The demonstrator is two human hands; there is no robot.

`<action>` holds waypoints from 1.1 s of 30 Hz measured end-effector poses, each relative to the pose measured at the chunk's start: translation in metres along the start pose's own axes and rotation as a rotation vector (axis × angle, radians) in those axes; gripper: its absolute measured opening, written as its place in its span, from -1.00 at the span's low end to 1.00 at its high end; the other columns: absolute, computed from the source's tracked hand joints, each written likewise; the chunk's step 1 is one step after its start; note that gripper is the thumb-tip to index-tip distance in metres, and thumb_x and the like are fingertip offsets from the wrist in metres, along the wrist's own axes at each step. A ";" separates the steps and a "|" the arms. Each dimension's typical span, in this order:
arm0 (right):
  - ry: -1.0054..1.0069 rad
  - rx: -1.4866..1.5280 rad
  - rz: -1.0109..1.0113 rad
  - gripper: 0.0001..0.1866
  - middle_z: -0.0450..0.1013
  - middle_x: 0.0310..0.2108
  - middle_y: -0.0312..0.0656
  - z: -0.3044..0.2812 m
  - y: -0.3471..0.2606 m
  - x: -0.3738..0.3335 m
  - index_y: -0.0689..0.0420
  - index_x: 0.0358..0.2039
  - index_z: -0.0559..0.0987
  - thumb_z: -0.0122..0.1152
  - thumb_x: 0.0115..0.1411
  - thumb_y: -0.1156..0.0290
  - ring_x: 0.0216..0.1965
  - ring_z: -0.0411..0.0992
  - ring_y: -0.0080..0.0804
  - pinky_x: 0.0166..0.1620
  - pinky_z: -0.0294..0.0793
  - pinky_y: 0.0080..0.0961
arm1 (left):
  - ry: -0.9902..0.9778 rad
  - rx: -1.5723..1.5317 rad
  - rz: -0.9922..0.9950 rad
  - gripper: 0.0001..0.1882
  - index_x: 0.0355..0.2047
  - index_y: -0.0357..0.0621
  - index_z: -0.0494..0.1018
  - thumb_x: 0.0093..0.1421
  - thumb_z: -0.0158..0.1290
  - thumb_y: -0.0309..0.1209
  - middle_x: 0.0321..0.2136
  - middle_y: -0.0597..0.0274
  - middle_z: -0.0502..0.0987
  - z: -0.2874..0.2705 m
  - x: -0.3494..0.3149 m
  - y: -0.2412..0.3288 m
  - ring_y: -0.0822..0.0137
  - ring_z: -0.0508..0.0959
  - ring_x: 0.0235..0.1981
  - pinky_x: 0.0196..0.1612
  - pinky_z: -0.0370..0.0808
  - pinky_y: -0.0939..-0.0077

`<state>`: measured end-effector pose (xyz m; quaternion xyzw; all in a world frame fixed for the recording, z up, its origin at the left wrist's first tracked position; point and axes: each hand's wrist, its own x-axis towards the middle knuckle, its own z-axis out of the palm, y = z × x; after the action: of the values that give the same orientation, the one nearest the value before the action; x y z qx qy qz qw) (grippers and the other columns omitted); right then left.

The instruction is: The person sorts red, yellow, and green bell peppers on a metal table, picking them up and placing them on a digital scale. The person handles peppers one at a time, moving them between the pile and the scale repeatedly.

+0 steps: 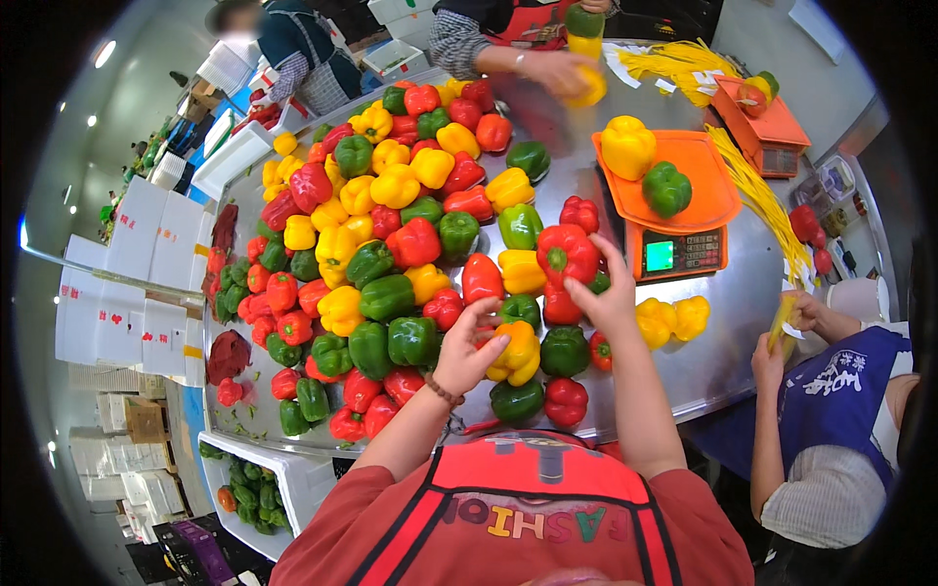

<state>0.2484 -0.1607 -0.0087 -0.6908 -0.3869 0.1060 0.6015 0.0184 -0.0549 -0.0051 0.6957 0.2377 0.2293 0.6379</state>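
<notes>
My right hand (611,295) is closed round the side of a large red bell pepper (567,252), lifted over other peppers. Half-curled and apart, the fingers of my left hand (469,350) hold nothing that I can see. That hand is beside a yellow bell pepper (516,355), below an upright red pepper (482,279); whether it touches either I cannot tell. Around both hands lie green, yellow and red peppers, among them a dark green one (565,352). On the orange scale (718,200) rest a yellow pepper (627,146) and a green pepper (668,189).
A large pepper pile (391,210) covers the metal table's left half. Two yellow peppers (672,320) sit below the scale. Yellow strips (674,63) and a second orange scale (767,127) stand beyond. Co-workers' hands (557,74) work across the table and at right (777,342).
</notes>
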 end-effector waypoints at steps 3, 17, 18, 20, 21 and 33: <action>-0.046 -0.166 -0.397 -0.27 0.37 0.09 0.00 0.003 -0.043 -0.022 0.13 0.08 0.41 0.45 -0.19 0.41 0.13 0.35 -0.03 0.16 0.35 -0.24 | -0.006 -0.521 -0.342 -0.29 0.31 0.00 0.00 0.25 0.09 -0.22 0.17 0.10 0.30 0.013 0.020 0.017 0.22 0.42 0.11 0.08 0.41 0.30; -0.282 0.875 0.332 0.02 0.15 0.25 -0.10 0.006 -0.031 -0.066 0.12 0.34 0.05 0.49 -0.05 0.36 0.25 0.19 -0.29 0.27 0.21 -0.31 | -0.206 -0.438 -0.063 0.09 0.32 -0.09 -0.10 -0.06 0.40 -0.25 0.24 0.08 0.17 0.037 0.026 0.015 0.19 0.22 0.26 0.27 0.21 0.25; -0.233 0.900 0.339 0.01 0.15 0.24 -0.10 0.004 -0.030 -0.068 0.13 0.33 0.06 0.49 -0.06 0.37 0.25 0.19 -0.30 0.26 0.21 -0.32 | -0.230 -0.433 -0.065 0.11 0.33 -0.09 -0.12 -0.07 0.40 -0.24 0.25 0.07 0.16 0.036 0.027 0.013 0.18 0.20 0.27 0.28 0.19 0.25; -0.136 0.951 0.353 0.00 0.17 0.23 -0.10 0.001 -0.027 -0.070 0.14 0.32 0.09 0.48 -0.07 0.40 0.24 0.20 -0.30 0.26 0.23 -0.32 | -0.241 -0.301 0.017 0.13 0.35 -0.11 -0.14 -0.07 0.38 -0.19 0.28 0.01 0.13 0.037 0.030 0.006 0.16 0.17 0.29 0.29 0.15 0.22; -0.055 0.946 0.303 -0.05 0.20 0.21 -0.11 -0.004 -0.025 -0.069 0.17 0.32 0.10 0.41 -0.07 0.48 0.22 0.22 -0.31 0.25 0.23 -0.33 | -0.224 -0.159 0.032 0.11 0.34 -0.13 -0.11 -0.06 0.37 -0.18 0.28 0.00 0.13 0.036 0.029 0.005 0.14 0.18 0.29 0.29 0.16 0.22; 0.624 -0.344 -0.033 -0.20 0.36 0.08 0.02 -0.171 0.094 0.143 0.27 0.19 0.27 0.42 0.04 0.19 0.07 0.38 -0.20 0.11 0.37 -0.38 | -0.062 0.659 0.341 -0.20 0.18 -0.22 0.22 -0.03 0.30 -0.26 0.06 -0.06 0.40 0.048 0.019 0.000 -0.04 0.40 0.08 0.14 0.34 0.18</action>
<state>0.4885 -0.1922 -0.0054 -0.7750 -0.2078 -0.1864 0.5670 0.0633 -0.0803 -0.0084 0.9000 0.1601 0.2224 0.3391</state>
